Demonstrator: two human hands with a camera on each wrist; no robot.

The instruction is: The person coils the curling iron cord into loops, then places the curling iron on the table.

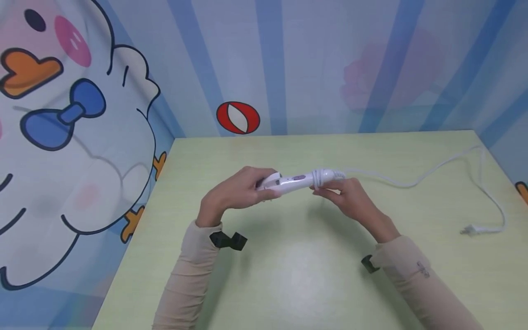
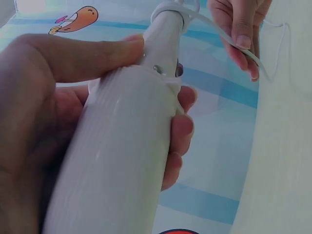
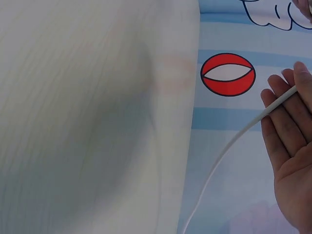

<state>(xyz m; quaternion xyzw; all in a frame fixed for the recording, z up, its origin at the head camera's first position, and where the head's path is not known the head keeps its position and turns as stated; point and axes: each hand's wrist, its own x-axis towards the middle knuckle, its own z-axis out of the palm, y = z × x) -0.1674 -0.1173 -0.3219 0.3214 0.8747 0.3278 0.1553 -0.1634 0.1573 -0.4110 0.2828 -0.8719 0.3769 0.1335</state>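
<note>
My left hand (image 1: pixel 244 188) grips a white curling iron (image 1: pixel 294 183) by its thicker end, thumb lying along the body and fingers wrapped underneath. In the left wrist view the wide white barrel of the curling iron (image 2: pixel 114 151) fills the middle. Several turns of white cord (image 1: pixel 317 178) are wound around the handle near its far end. My right hand (image 1: pixel 350 197) is just under that end and pinches the power cord. In the right wrist view the cord (image 3: pixel 226 148) crosses the fingers of the right hand (image 3: pixel 292 136), with the thumb over it.
From the handle the cord trails over the pale green table (image 1: pixel 288 284) to the right edge and bends back. Its plug (image 1: pixel 470 229) lies on the table at the right. A wall (image 1: pixel 309 68) with cartoon prints rises behind and at the left.
</note>
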